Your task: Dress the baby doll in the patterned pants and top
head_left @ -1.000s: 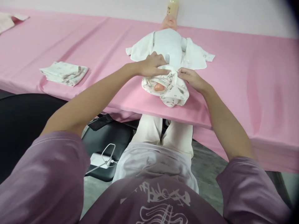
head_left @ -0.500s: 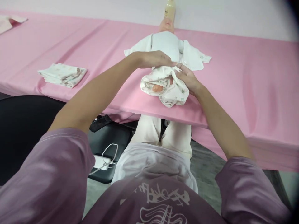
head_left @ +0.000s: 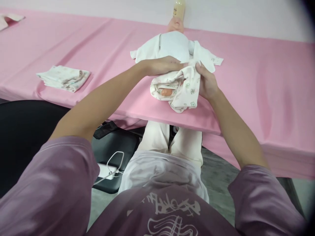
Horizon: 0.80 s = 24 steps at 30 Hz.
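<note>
A baby doll [head_left: 174, 42] lies on its back, its head away from me, with a white top [head_left: 150, 47] spread open under its arms. White baby pants [head_left: 190, 86] with a small print are bunched round its lower legs. One foot [head_left: 166, 92] shows in the left leg opening. My left hand [head_left: 168, 65] lies across the doll's lower body, fingers closed on the waist edge of the pants; its fingertips are partly hidden. My right hand [head_left: 207, 81] pinches the right side of the same fabric between thumb and fingers.
A folded printed cloth [head_left: 64, 78] lies to the left on the pink-covered table [head_left: 246, 88]. Behind the doll's head stands a yellowish bottle [head_left: 178, 10]. Another cloth [head_left: 10, 20] is at the far left corner. Below, a black chair [head_left: 116, 144] carries a white power bank [head_left: 107, 171] with a cable.
My right hand has shifted slightly right and drawn the right side of the pants out straighter. My left hand has flattened and stays at the waist edge.
</note>
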{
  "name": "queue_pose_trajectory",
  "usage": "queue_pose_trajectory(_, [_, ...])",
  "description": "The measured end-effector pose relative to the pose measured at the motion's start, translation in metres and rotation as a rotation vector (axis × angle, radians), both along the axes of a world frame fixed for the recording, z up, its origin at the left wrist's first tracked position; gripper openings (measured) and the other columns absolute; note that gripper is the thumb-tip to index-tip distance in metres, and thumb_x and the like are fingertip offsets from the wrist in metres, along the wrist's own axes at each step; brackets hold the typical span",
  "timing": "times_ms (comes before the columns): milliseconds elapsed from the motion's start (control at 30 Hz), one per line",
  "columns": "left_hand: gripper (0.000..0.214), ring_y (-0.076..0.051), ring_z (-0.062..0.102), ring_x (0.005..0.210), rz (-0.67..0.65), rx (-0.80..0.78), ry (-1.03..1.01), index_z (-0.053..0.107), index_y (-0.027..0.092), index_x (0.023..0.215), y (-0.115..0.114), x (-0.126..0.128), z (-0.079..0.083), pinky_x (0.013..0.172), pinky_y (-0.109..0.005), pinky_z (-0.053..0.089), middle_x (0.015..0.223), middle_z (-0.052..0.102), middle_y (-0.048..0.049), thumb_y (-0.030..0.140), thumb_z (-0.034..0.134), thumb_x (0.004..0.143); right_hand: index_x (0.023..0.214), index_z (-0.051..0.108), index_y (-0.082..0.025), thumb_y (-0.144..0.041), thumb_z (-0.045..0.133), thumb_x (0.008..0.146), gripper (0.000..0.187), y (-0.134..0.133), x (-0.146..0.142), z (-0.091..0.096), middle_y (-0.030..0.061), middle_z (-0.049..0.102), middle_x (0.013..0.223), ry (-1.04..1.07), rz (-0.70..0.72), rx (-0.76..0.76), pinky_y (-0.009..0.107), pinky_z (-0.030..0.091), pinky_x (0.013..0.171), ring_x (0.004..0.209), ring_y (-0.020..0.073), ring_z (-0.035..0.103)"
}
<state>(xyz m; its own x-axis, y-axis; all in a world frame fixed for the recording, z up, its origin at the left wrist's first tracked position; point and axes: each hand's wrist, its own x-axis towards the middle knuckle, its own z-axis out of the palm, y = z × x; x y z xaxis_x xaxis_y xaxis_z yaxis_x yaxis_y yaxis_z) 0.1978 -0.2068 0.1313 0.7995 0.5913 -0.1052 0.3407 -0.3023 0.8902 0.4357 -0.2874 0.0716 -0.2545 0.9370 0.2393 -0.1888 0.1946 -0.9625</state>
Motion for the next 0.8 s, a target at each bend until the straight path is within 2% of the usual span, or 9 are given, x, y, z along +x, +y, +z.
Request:
queue_pose_trajectory(67, [0.051,-0.035,0.072,0.126,-0.049,0.013,0.014,0.089,0.017,0.122,0.002,0.000,-0.002,0.116,-0.042,0.056,0.116,0.084,-0.0130,0.064,0.082,0.103,0.124,0.079,-0.037,-0.091,0.087,0.081,0.069,0.000,-0.001,0.001,0.0042,0.087,0.134,0.016,-0.027,-0.006,0.060,0.071,0.115,0.149,0.0440,0.072])
queue_pose_trajectory(167, [0.052,-0.033,0.070,0.125,-0.100,0.017,0.000,0.087,0.018,0.127,0.002,-0.002,-0.002,0.121,-0.041,0.055,0.122,0.086,-0.0117,0.064,0.085,0.102,0.137,0.078,-0.038,-0.092,0.090,0.079,0.080,0.002,0.006,0.000,0.0045,0.087,0.133,-0.065,0.002,-0.045,0.064,0.073,0.111,0.143,0.0458,0.077])
queue_pose_trajectory(267, [0.048,-0.031,0.071,0.126,-0.097,0.013,-0.072,0.082,0.018,0.127,0.001,-0.004,-0.001,0.120,-0.040,0.055,0.134,0.082,-0.0108,0.062,0.084,0.106,0.142,0.076,-0.035,-0.088,0.097,0.076,0.087,0.004,0.018,-0.002,0.0055,0.088,0.131,-0.151,0.092,-0.083,0.064,0.074,0.109,0.138,0.0458,0.079])
queue_pose_trajectory(367, [0.043,-0.029,0.072,0.128,-0.050,0.016,-0.147,0.077,0.019,0.124,-0.001,-0.006,-0.002,0.116,-0.038,0.056,0.138,0.079,-0.0115,0.059,0.081,0.110,0.138,0.077,-0.032,-0.086,0.101,0.073,0.088,0.004,0.027,-0.003,0.0077,0.087,0.132,-0.182,0.149,-0.095,0.063,0.075,0.109,0.139,0.0456,0.079])
queue_pose_trajectory(500, [0.041,-0.032,0.069,0.149,-0.035,0.056,-0.141,0.078,0.021,0.141,-0.003,-0.004,-0.004,0.123,-0.038,0.053,0.144,0.078,-0.0066,0.051,0.071,0.114,0.134,0.077,-0.034,-0.084,0.105,0.069,0.087,0.002,0.023,0.000,0.0063,0.086,0.139,-0.146,0.090,-0.035,0.061,0.073,0.115,0.150,0.0456,0.073])
queue_pose_trajectory(567, [0.045,-0.036,0.064,0.159,-0.053,0.039,-0.105,0.080,0.025,0.146,-0.004,-0.003,-0.004,0.126,-0.040,0.052,0.143,0.079,-0.0049,0.050,0.074,0.110,0.133,0.077,-0.037,-0.081,0.105,0.073,0.079,0.000,0.019,0.002,0.0034,0.083,0.148,-0.079,0.043,0.026,0.058,0.070,0.121,0.156,0.0432,0.069])
queue_pose_trajectory(667, [0.053,-0.043,0.064,0.159,-0.088,0.006,-0.075,0.086,0.023,0.141,-0.003,-0.002,-0.003,0.128,-0.047,0.054,0.132,0.084,-0.0078,0.056,0.086,0.099,0.133,0.078,-0.039,-0.079,0.103,0.078,0.072,-0.002,0.016,0.004,0.0013,0.081,0.155,-0.036,0.030,0.075,0.055,0.068,0.124,0.162,0.0410,0.064])
queue_pose_trajectory(733, [0.055,-0.045,0.064,0.156,-0.090,0.016,-0.054,0.088,0.021,0.136,-0.002,-0.003,-0.002,0.131,-0.053,0.052,0.125,0.086,-0.0088,0.058,0.092,0.095,0.136,0.079,-0.038,-0.082,0.103,0.075,0.079,-0.002,0.020,0.003,0.0035,0.084,0.148,-0.084,0.047,0.052,0.057,0.071,0.121,0.160,0.0427,0.066])
queue_pose_trajectory(800, [0.055,-0.045,0.063,0.154,-0.078,0.033,-0.052,0.088,0.023,0.134,-0.001,-0.005,0.000,0.134,-0.056,0.048,0.121,0.087,-0.0088,0.059,0.096,0.093,0.144,0.078,-0.036,-0.083,0.107,0.068,0.094,-0.001,0.025,0.000,0.0058,0.087,0.137,-0.163,0.085,0.011,0.061,0.073,0.114,0.151,0.0454,0.073])
